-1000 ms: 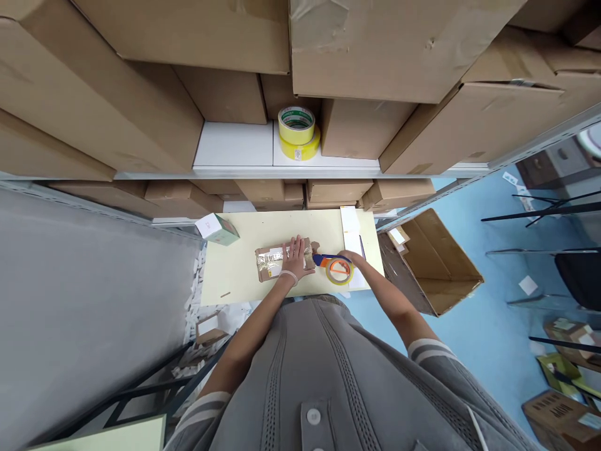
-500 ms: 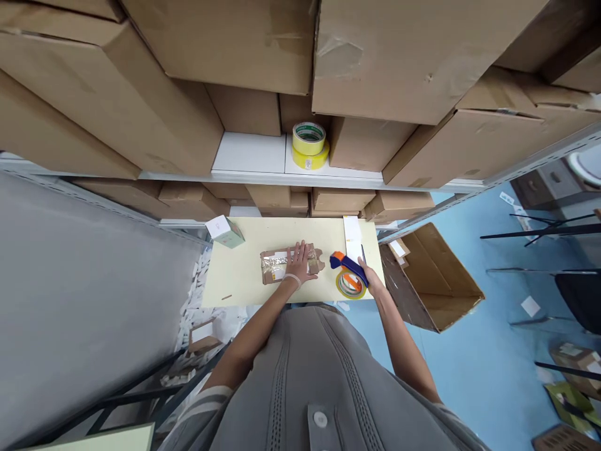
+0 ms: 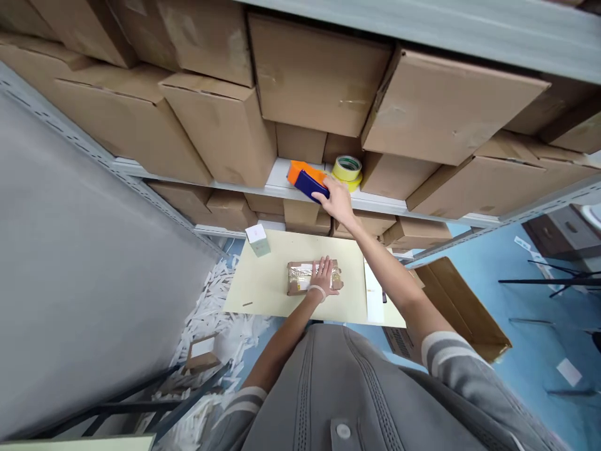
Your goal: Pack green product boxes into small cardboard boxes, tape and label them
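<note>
A small cardboard box (image 3: 295, 287) wrapped in clear tape lies on the pale yellow tabletop (image 3: 263, 297). My left hand (image 3: 322, 277) rests flat on the box's right half, fingers spread. Raised to the shelf, my right hand (image 3: 338, 199) grips an orange and dark blue tape dispenser (image 3: 307, 178). The dispenser is at the shelf's front edge, just left of two stacked yellow tape rolls (image 3: 347, 168). Its own roll cannot be made out from here.
Several large cartons (image 3: 323, 81) fill the shelf (image 3: 392, 203) above the table. A pale green and white box (image 3: 258, 240) stands at the table's back left, and white labels (image 3: 374, 297) lie on the right. An open carton (image 3: 462, 307) sits on the floor at right.
My right hand has lifted the tape dispenser from the table's right side up and left to the shelf. My left hand stays on the box. The view has shifted.
</note>
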A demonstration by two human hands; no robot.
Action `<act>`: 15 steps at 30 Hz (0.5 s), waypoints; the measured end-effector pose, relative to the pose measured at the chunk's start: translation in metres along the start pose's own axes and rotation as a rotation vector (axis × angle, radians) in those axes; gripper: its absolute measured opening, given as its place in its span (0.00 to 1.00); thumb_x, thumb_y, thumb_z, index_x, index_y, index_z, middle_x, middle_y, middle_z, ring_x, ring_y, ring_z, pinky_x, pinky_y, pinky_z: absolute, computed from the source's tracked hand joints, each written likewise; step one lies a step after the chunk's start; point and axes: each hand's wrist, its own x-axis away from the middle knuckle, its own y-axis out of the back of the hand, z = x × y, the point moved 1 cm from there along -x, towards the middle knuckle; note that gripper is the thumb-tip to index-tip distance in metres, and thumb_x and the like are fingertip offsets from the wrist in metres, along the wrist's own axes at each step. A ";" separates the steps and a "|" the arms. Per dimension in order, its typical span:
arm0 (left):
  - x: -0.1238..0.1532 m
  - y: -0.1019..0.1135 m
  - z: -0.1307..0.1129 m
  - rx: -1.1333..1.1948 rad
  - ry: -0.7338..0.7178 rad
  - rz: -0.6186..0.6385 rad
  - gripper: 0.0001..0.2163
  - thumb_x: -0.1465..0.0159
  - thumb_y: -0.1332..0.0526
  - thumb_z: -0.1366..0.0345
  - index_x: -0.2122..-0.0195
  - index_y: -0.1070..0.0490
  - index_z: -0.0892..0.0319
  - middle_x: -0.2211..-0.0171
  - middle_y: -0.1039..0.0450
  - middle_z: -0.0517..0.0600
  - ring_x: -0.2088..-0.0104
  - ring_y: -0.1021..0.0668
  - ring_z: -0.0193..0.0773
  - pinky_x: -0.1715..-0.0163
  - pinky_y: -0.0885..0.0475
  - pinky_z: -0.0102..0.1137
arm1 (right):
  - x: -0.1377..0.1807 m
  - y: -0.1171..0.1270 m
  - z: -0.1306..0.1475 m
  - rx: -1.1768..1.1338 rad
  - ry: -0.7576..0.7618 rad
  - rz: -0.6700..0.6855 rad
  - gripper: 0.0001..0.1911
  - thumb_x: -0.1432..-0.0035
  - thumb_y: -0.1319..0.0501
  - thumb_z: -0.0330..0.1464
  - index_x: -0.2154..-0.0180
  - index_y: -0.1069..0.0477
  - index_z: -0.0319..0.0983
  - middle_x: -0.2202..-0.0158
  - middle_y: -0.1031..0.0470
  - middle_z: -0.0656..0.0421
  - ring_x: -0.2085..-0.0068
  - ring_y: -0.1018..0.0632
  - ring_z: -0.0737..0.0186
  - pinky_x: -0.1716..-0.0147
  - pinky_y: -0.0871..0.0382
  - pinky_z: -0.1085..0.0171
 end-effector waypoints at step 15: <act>-0.005 -0.009 0.006 0.025 -0.018 0.003 0.60 0.52 0.36 0.40 0.31 0.73 0.65 0.30 0.75 0.59 0.32 0.68 0.55 0.36 0.71 0.57 | -0.064 -0.076 -0.020 0.366 -0.062 0.088 0.18 0.34 0.49 0.39 0.51 0.34 0.32 0.51 0.29 0.41 0.49 0.32 0.42 0.48 0.43 0.48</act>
